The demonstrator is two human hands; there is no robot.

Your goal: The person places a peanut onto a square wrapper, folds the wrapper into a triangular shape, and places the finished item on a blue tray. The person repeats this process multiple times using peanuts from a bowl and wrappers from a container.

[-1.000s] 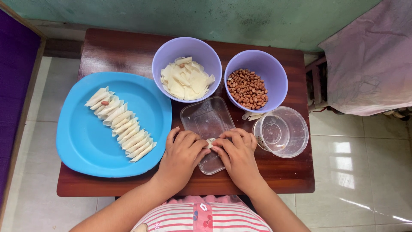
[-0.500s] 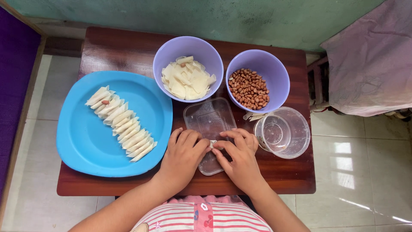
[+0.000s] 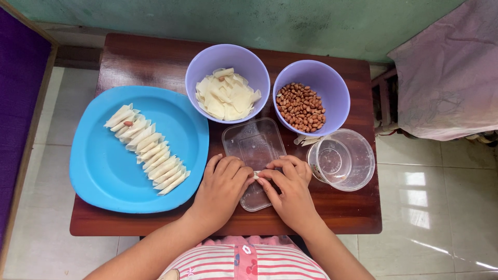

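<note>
Over the table (image 3: 155,62), both hands' fingers (image 3: 248,175) pinch a wrapper (image 3: 256,175).

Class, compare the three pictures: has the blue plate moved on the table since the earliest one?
No. The blue plate keeps its place against the table: its left rim overhangs the left edge as before, and its right rim stays just left of the clear lid.

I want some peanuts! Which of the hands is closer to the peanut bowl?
Right. The right hand lies just below the peanut bowl, towards the person. The left hand is farther off, down and to its left.
</note>
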